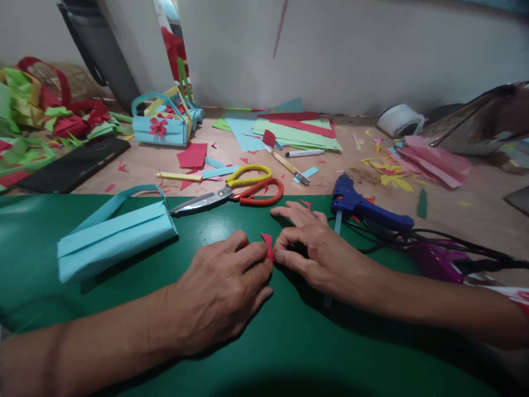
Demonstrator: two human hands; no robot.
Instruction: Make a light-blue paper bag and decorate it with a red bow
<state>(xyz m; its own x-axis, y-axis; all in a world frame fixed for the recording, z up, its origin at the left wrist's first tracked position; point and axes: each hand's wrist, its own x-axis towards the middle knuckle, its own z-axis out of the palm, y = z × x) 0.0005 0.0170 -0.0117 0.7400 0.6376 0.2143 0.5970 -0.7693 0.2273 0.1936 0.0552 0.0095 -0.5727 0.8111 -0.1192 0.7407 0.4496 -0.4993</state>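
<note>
Between my two hands, just above the green mat point(173, 364), is a small folded piece of red paper point(268, 242). The fingers of my left hand point(231, 281) are closed on its left side and hide part of it. My right hand point(308, 242) pinches its right edge with thumb and forefinger, the other fingers stretched out. A light blue paper handbag point(118, 240) with a strap lies left of my hands. Scissors point(227, 193) with one yellow and one red handle rest beyond my left hand, their tip by the bag.
A blue glue gun point(367, 207) with a black cable lies at the right, near a purple object point(438, 259). Behind are a cutter knife point(287, 162), a white marker point(305, 153), coloured paper sheets point(297, 129), a decorated blue paper bag point(159, 129) and a dark phone point(76, 165).
</note>
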